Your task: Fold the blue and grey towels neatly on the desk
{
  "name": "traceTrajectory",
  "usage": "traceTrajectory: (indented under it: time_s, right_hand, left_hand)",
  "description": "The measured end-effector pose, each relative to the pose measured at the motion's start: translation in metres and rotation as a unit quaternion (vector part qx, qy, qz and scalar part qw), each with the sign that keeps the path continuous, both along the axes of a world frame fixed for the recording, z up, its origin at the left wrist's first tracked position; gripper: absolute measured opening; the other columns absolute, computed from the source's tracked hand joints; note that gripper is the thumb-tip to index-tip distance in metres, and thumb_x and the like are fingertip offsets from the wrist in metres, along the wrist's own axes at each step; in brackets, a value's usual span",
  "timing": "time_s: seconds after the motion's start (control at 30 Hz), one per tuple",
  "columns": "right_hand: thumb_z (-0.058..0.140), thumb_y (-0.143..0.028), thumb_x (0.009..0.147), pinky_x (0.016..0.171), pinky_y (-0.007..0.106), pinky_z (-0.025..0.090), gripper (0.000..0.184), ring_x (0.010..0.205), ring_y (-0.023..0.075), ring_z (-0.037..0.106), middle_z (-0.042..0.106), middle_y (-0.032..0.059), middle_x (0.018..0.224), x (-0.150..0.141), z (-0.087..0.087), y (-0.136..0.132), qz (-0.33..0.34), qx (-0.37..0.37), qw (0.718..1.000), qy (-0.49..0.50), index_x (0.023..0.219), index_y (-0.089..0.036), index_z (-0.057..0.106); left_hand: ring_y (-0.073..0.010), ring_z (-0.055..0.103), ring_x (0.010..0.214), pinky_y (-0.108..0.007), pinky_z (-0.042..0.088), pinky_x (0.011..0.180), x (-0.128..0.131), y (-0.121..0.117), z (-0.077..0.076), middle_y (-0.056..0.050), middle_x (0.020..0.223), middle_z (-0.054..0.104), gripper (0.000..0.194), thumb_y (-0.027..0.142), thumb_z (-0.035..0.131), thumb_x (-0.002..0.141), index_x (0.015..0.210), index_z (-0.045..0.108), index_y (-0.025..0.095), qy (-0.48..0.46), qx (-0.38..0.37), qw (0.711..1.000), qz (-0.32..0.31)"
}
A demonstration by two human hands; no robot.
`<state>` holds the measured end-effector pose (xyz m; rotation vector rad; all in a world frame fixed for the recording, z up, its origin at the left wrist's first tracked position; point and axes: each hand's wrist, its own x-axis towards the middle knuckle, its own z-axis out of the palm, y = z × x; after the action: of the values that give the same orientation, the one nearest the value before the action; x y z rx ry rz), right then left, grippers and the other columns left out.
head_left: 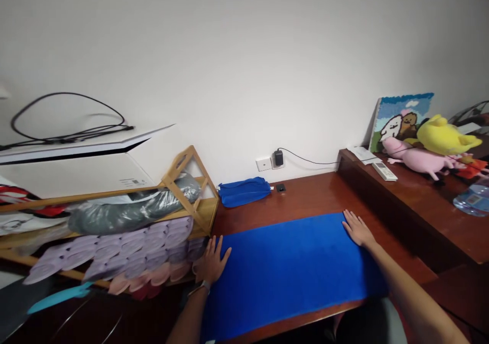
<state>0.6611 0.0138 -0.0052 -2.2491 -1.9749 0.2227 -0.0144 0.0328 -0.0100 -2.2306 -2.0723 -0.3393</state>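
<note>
A blue cloth (290,267) lies spread flat on the reddish-brown wooden desk (313,191). My left hand (212,262) rests at its left edge, fingers apart, with a band on the wrist. At the far right corner of the cloth, my right hand (358,228) lies flat with its fingers stretched out. Neither hand grips anything. Behind the spread cloth, a second blue cloth (244,191) sits folded or bunched near the wall.
On the left, a wooden rack (191,191) holds purple and pink slippers (133,249) and plastic-wrapped items. A raised desk section (405,191) on the right carries plush toys (416,158), a remote (384,171) and a bottle (473,199). A black plug (278,157) trails a cord.
</note>
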Motion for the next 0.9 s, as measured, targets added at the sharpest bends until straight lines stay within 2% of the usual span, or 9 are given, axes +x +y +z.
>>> traceTrajectory:
  time_s: [0.23,0.33,0.4,0.47,0.53,0.63,0.73,0.83,0.9]
  right_hand:
    - [0.016,-0.052,0.101,0.129,0.047,0.017,0.077,0.159,0.0247,0.02,0.027,0.0081,0.171,0.003,-0.012,0.0,0.002,-0.001,1.0,-0.009,0.165,-0.012,0.027]
    - [0.016,-0.05,0.1,0.129,0.048,0.018,0.077,0.159,0.0264,0.022,0.029,0.0102,0.171,-0.006,0.003,-0.002,-0.019,-0.015,1.0,-0.011,0.164,-0.01,0.03]
    - [0.013,-0.048,0.1,0.129,0.05,0.019,0.078,0.158,0.0295,0.023,0.032,0.0156,0.168,-0.033,0.02,-0.004,-0.045,0.009,0.999,-0.002,0.161,-0.004,0.033]
    - [0.007,-0.044,0.101,0.128,0.053,0.017,0.08,0.158,0.0329,0.025,0.034,0.0232,0.166,-0.083,0.038,-0.005,-0.036,0.056,0.998,0.018,0.158,0.004,0.035]
    - [0.006,-0.042,0.101,0.129,0.052,0.016,0.079,0.157,0.0326,0.025,0.034,0.0257,0.165,-0.157,0.051,-0.006,0.031,0.089,0.995,0.041,0.157,0.006,0.036]
    - [0.02,-0.051,0.103,0.13,0.038,0.018,0.071,0.156,0.0214,0.029,0.037,0.0064,0.168,-0.29,0.055,-0.006,0.159,0.083,0.982,0.057,0.161,-0.015,0.04]
    - [0.022,-0.05,0.106,0.13,0.044,0.019,0.068,0.157,0.0234,0.029,0.035,0.009,0.168,-0.411,0.05,-0.007,0.289,0.044,0.95,0.108,0.163,-0.015,0.035]
    - [0.024,-0.046,0.107,0.13,0.047,0.017,0.066,0.158,0.0248,0.024,0.033,0.0113,0.168,-0.476,0.045,-0.006,0.33,0.02,0.935,0.13,0.162,-0.013,0.035]
    - [0.024,-0.046,0.107,0.13,0.045,0.015,0.065,0.159,0.024,0.023,0.032,0.0111,0.168,-0.479,0.044,-0.003,0.336,0.022,0.933,0.129,0.162,-0.013,0.035]
  left_hand:
    - [-0.0346,0.03,0.156,-0.051,0.031,0.124,0.005,-0.006,0.007,-0.02,0.167,0.036,0.076,0.06,0.035,0.102,0.16,0.038,0.011,0.004,-0.014,1.0,0.001]
    - [-0.0332,0.029,0.157,-0.052,0.031,0.124,0.008,-0.009,0.007,-0.017,0.168,0.037,0.075,0.062,0.034,0.102,0.161,0.037,0.015,-0.013,-0.008,1.0,0.007]
    - [-0.0324,0.028,0.157,-0.051,0.03,0.124,0.01,-0.012,0.006,-0.016,0.168,0.036,0.076,0.064,0.033,0.102,0.162,0.035,0.016,-0.026,-0.007,1.0,0.008]
    - [-0.032,0.026,0.158,-0.05,0.029,0.125,0.012,-0.014,0.005,-0.016,0.17,0.033,0.078,0.066,0.032,0.102,0.162,0.035,0.016,-0.034,-0.007,0.999,0.01]
    - [-0.0318,0.025,0.158,-0.05,0.028,0.125,0.014,-0.015,0.005,-0.016,0.17,0.03,0.078,0.067,0.031,0.102,0.162,0.035,0.016,-0.039,-0.007,0.999,0.016]
    - [-0.0316,0.024,0.159,-0.051,0.027,0.126,0.015,-0.017,0.003,-0.016,0.171,0.03,0.077,0.066,0.03,0.103,0.162,0.035,0.017,-0.047,-0.002,0.999,0.02]
    - [-0.0314,0.025,0.158,-0.05,0.026,0.126,0.013,-0.016,0.001,-0.016,0.169,0.034,0.074,0.061,0.031,0.104,0.162,0.037,0.016,-0.053,0.002,0.999,0.012]
    - [-0.0308,0.027,0.157,-0.051,0.027,0.126,0.012,-0.014,-0.001,-0.015,0.169,0.035,0.07,0.056,0.032,0.104,0.162,0.037,0.016,-0.051,-0.001,0.999,0.008]
    - [-0.0302,0.028,0.157,-0.051,0.027,0.126,0.012,-0.013,-0.001,-0.016,0.169,0.035,0.069,0.054,0.031,0.105,0.162,0.036,0.016,-0.047,-0.001,0.999,0.012]
